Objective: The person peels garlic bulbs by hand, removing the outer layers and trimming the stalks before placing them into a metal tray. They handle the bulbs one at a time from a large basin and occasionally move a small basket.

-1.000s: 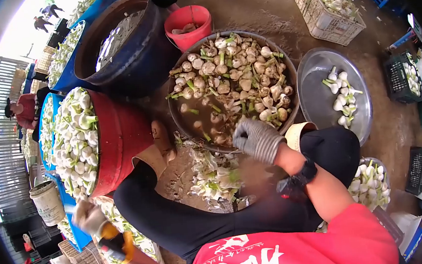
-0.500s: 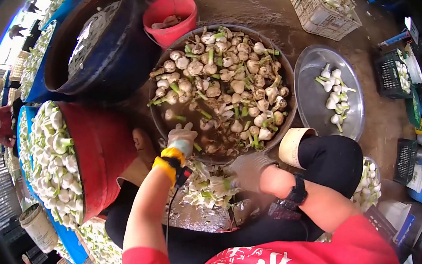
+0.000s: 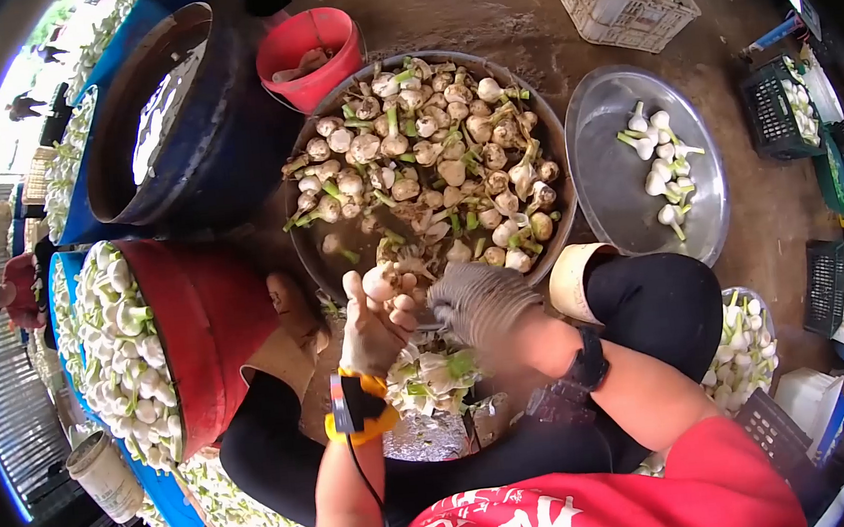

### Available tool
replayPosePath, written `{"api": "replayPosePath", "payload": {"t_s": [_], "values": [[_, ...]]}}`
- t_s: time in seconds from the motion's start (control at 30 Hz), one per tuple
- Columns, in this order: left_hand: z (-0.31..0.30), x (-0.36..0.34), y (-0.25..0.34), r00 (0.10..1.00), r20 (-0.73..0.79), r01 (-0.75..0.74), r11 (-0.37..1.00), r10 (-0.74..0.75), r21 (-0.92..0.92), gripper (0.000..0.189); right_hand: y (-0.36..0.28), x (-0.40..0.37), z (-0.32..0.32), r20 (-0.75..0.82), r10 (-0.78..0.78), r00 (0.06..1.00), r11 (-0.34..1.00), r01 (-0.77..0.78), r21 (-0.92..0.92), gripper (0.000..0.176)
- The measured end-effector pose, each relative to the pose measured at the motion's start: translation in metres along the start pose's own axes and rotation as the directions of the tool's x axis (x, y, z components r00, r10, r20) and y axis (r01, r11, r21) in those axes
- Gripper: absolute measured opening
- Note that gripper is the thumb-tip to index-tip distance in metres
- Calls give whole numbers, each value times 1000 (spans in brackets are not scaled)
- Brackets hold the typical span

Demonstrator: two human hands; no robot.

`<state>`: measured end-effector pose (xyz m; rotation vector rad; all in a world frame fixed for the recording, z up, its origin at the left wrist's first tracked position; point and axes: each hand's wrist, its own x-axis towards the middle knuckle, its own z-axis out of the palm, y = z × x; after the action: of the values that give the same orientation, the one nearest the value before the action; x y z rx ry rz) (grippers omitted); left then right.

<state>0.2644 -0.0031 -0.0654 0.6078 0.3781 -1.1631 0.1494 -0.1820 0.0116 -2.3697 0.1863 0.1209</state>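
Observation:
My left hand (image 3: 376,330), in a pale glove, is closed around a garlic bulb (image 3: 380,281) at the near rim of a wide round tub (image 3: 310,265). Right beside it, my right hand (image 3: 486,303) wears a grey glove and has its fingers curled in. Motion smears that hand, and whatever is in it cannot be made out. Unpeeled garlic bulbs (image 3: 452,171) with green stem stubs fill much of the tub, along with brown water and loose skins. Below my hands lies a pile of peelings and stem scraps (image 3: 432,378).
A metal basin (image 3: 602,193) with several cleaned white bulbs stands right of the tub. Left is a red drum (image 3: 192,334) heaped with garlic; behind it, a dark blue barrel (image 3: 220,131). A red bucket (image 3: 325,71) and a slatted crate (image 3: 611,16) stand at the back.
My left hand has come back from over the tub toward my right hand, turned palm up, and now holds a garlic bulb. My right hand has shifted slightly up toward it.

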Motion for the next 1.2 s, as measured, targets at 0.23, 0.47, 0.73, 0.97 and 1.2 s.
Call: {"api": "replayPosePath", "payload": {"t_s": [0.23, 0.47, 0.73, 0.97, 1.2], "values": [[68, -61, -38, 981, -22, -194, 979, 193, -55, 54, -10, -10, -9, -505, -363, 783, 915, 402, -34, 13], [88, -88, -59, 960, -64, -269, 961, 273, 70, 29, -22, -28, -5, -428, -290, 856, 946, 325, 10, 12], [70, -103, -51, 977, 5, -207, 935, 215, 289, 34, -34, -29, -19, 151, -26, 988, 833, -62, 550, 25], [116, -126, -45, 981, 93, -193, 843, 169, 502, 48, 51, 9, -63, -768, 319, 555, 832, 224, 507, 32], [125, -125, -52, 943, -31, -197, 633, 331, 749, 35, -6, -21, -9, -225, -86, 970, 808, 200, 553, 38]]}}
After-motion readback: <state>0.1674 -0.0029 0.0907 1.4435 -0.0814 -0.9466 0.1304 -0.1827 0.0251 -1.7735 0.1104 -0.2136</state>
